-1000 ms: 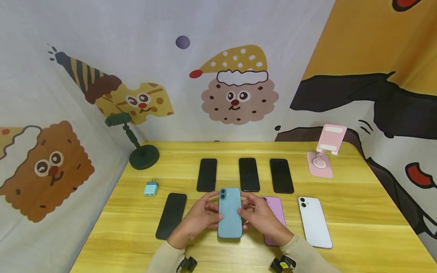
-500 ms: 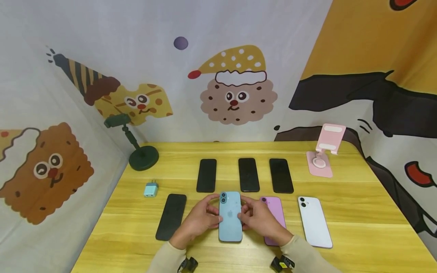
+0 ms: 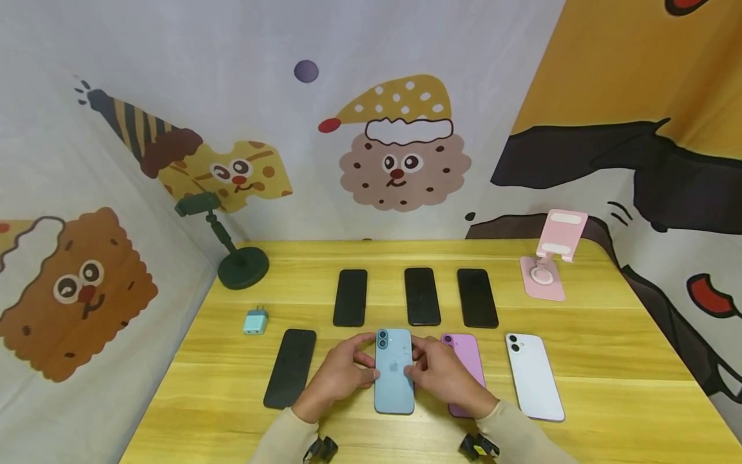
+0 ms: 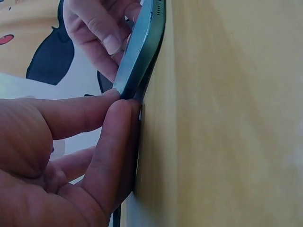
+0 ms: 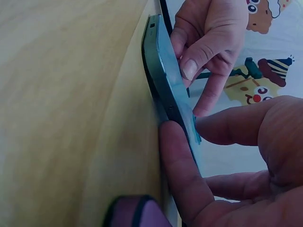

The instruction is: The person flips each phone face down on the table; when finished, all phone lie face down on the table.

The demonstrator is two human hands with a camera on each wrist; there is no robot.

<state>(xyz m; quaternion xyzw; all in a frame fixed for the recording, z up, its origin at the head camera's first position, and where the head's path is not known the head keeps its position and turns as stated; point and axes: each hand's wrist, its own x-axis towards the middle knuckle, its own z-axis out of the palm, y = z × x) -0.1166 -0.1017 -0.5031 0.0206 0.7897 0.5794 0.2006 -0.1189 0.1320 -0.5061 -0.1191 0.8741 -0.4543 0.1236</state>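
Observation:
A light blue smartphone (image 3: pixel 395 380) lies back up, its twin camera lenses at the far left corner, close over the table in front of the person. My left hand (image 3: pixel 343 370) pinches its left edge between thumb and fingers, and my right hand (image 3: pixel 433 368) pinches its right edge likewise. Both wrist views show the blue phone (image 4: pixel 142 52) slightly tilted near the wood surface. Beside and partly under my right wrist is a pink smartphone (image 3: pixel 468 361), back up. A black phone (image 3: pixel 291 367) lies to the left of my left hand.
Three dark phones lie in a row behind: left (image 3: pixel 350 298), middle (image 3: pixel 422 296), right (image 3: pixel 478 298). A white phone (image 3: pixel 536 377) lies at right. A pale blue charger plug (image 3: pixel 256 321), a dark green stand (image 3: pixel 243 267) and a pink phone stand (image 3: pixel 542 277) stand farther out.
Both hands have brought the blue phone slightly nearer the person and a little to the right, with its back now flatter and the logo visible. The other phones have stayed put.

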